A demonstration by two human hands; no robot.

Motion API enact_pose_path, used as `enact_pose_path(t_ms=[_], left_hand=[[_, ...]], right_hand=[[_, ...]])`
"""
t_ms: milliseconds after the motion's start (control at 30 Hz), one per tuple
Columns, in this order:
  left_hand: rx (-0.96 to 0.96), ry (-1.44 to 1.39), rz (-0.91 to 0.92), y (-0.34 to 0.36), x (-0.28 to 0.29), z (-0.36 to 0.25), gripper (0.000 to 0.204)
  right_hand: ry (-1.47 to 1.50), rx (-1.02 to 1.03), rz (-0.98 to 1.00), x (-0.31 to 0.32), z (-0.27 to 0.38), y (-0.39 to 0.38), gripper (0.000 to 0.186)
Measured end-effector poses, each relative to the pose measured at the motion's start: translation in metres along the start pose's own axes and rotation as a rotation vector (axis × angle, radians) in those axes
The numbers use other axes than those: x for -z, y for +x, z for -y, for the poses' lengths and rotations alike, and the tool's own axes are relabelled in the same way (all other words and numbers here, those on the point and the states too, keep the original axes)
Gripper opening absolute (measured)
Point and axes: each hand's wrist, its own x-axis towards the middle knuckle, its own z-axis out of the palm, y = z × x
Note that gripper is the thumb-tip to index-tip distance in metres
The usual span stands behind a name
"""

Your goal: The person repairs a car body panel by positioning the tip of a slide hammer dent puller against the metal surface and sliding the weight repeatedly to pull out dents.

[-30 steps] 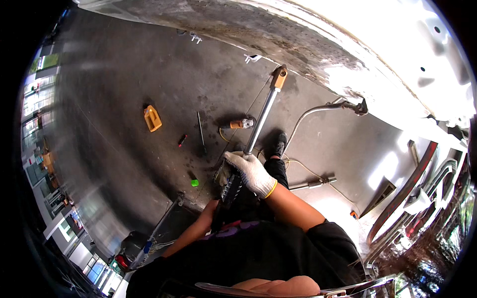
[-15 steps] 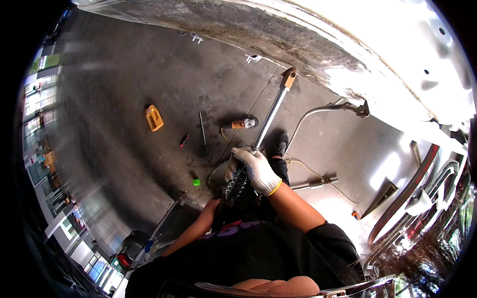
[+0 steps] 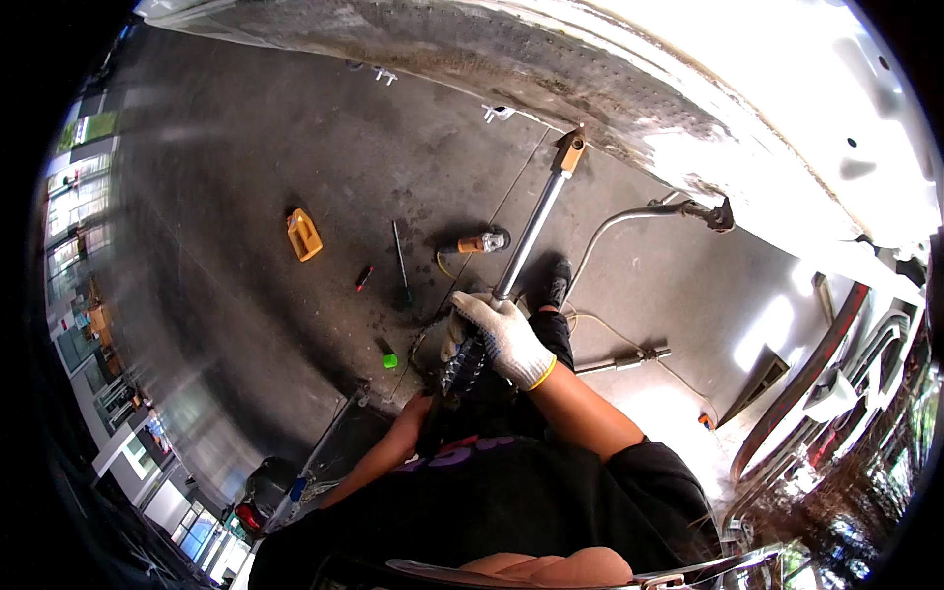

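My right hand [image 3: 511, 344], in a white knit glove with a yellow cuff, is closed round the lower end of a silver metal rod [image 3: 534, 231]. The rod slants up and away to an orange-tan end block [image 3: 569, 153], whose tip reaches the lower edge of a worn vehicle body panel [image 3: 610, 93]; whether they touch I cannot tell. My gloved left hand [image 3: 451, 339] sits just left of and below the right one, partly hidden. Its fingers look curled, but what they hold is unclear. A dark, shiny ribbed piece, perhaps chain [image 3: 466, 368], lies by both hands.
On the concrete floor lie an orange angle grinder [image 3: 482, 242], a yellow jug [image 3: 304, 235], a thin dark rod [image 3: 401, 261], a small red tool [image 3: 365, 278] and a green cap [image 3: 389, 361]. A bent metal tube [image 3: 615, 222] and a cable [image 3: 688, 379] lie right; detached car parts [image 3: 836, 393] stand beyond.
My right hand and the rod have shifted very slightly left and down. Both hands otherwise keep their places, and the things on the floor have not moved.
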Motion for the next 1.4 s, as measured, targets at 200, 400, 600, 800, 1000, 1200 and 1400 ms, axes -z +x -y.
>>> enact_pose_path(t_ms=[200, 400, 600, 800, 1000, 1200, 1400], left_hand=[[0.01, 0.042, -0.01, 0.014, 0.018, 0.013, 0.044], [-0.097, -0.057, 0.044, 0.038, 0.041, 0.04, 0.047], [-0.111, -0.062, 0.036, 0.073, 0.06, 0.067, 0.054], [-0.252, -0.052, -0.002, 0.101, 0.098, 0.098, 0.055], [-0.865, 0.722, -0.269, 0.097, 0.148, 0.147, 0.061], [-0.189, 0.021, -0.184, 0.075, 0.132, 0.128, 0.061], [-0.126, -0.088, -0.114, 0.053, 0.041, 0.052, 0.064]], right_hand=[[-0.266, 0.165, 0.157, 0.001, 0.006, -0.003, 0.032], [0.268, 0.204, 0.197, 0.001, -0.04, -0.013, 0.023], [-0.116, 0.162, -0.053, 0.016, 0.077, -0.007, 0.039], [-0.252, 0.39, 0.098, 0.029, 0.013, 0.004, 0.034], [-0.795, -0.112, 0.415, 0.011, -0.177, -0.043, 0.039], [-0.323, -0.043, 0.062, 0.014, -0.084, 0.014, 0.038], [-0.184, 0.124, -0.06, 0.015, -0.021, 0.015, 0.03]])
